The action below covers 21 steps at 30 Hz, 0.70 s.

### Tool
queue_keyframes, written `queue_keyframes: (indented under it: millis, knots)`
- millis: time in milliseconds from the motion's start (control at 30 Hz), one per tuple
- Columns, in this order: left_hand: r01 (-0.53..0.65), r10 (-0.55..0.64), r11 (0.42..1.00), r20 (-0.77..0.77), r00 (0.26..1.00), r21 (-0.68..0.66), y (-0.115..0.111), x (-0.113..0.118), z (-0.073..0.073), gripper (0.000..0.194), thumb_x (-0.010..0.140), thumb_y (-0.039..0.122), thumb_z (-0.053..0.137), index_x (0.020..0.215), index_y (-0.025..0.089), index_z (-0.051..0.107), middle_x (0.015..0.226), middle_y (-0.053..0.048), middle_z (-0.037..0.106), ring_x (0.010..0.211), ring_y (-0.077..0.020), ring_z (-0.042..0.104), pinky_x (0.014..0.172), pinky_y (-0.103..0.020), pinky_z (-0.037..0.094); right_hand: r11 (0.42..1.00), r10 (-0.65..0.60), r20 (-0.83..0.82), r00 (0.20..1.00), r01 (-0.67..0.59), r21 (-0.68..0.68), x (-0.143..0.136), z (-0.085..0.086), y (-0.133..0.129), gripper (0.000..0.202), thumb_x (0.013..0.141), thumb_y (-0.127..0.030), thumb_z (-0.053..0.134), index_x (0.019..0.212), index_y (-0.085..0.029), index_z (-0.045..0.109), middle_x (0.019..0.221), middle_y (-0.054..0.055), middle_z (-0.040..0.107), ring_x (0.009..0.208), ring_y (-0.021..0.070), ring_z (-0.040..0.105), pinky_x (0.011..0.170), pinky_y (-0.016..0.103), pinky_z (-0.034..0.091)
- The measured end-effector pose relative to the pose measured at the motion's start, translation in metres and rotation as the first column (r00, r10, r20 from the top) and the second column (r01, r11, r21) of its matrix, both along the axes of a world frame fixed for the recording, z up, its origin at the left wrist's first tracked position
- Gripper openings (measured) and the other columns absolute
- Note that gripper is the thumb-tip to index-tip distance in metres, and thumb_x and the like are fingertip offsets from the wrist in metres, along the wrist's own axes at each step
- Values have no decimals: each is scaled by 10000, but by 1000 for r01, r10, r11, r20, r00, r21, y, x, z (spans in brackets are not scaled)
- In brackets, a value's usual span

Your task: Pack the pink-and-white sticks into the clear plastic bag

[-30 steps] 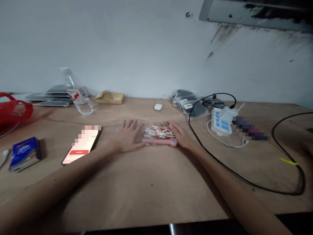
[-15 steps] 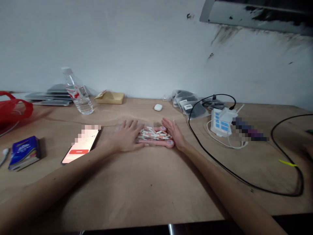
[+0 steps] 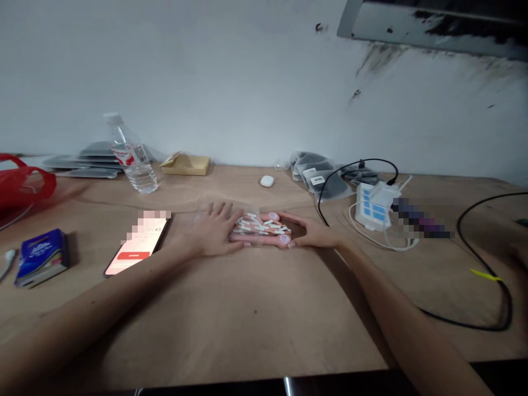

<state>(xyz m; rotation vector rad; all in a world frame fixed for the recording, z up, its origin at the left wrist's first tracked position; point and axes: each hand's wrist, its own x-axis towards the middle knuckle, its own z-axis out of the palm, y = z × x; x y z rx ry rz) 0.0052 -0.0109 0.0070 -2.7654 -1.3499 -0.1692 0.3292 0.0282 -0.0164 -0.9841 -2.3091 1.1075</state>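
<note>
A clear bag holding several white-and-orange sticks (image 3: 259, 224) and two pink pieces with round ends lies flat mid-table. One pink piece (image 3: 268, 240) runs along the near side; the other round end (image 3: 273, 216) shows at the far side. My left hand (image 3: 218, 228) rests flat on the bag's left part, fingers spread. At the right end is my right hand (image 3: 311, 231), thumb and fingers apart in a C shape, their tips touching or close to the two round ends.
Left on the wooden table (image 3: 231, 319) are a phone (image 3: 138, 247), a blue tissue pack (image 3: 42, 257) and a water bottle (image 3: 134, 159). A white case (image 3: 267, 181) and small box (image 3: 187, 164) lie behind. Right are grey bags (image 3: 319, 173), a power strip (image 3: 372, 208) and a black cable (image 3: 462, 323).
My right hand has turned from flat beside the bag to a C shape around its right end. The near pink round end has shifted slightly left. My left hand has stayed put.
</note>
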Motion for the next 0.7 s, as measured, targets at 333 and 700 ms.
queue_keyframes:
  millis: [333,700]
  knots:
    - [-16,16,1000,-20,1000,7,2,0,-6,871,899,766,371,1506,142,384,1523,-243,397,1410,-444,335,1115,-621,242,904,-162,184,970,71,421,-39,-16,-9,852,819,-655,687,1531,-270,423,1614,112,360,1528,370,185,1217,627,157]
    - [-12,13,1000,-32,999,14,3,-1,-7,869,903,745,397,1524,139,350,1527,-245,393,1424,-436,324,1129,-610,232,888,-170,214,962,56,457,-32,-24,-8,758,876,-628,629,1523,-283,438,1634,113,311,1523,374,202,1197,634,226]
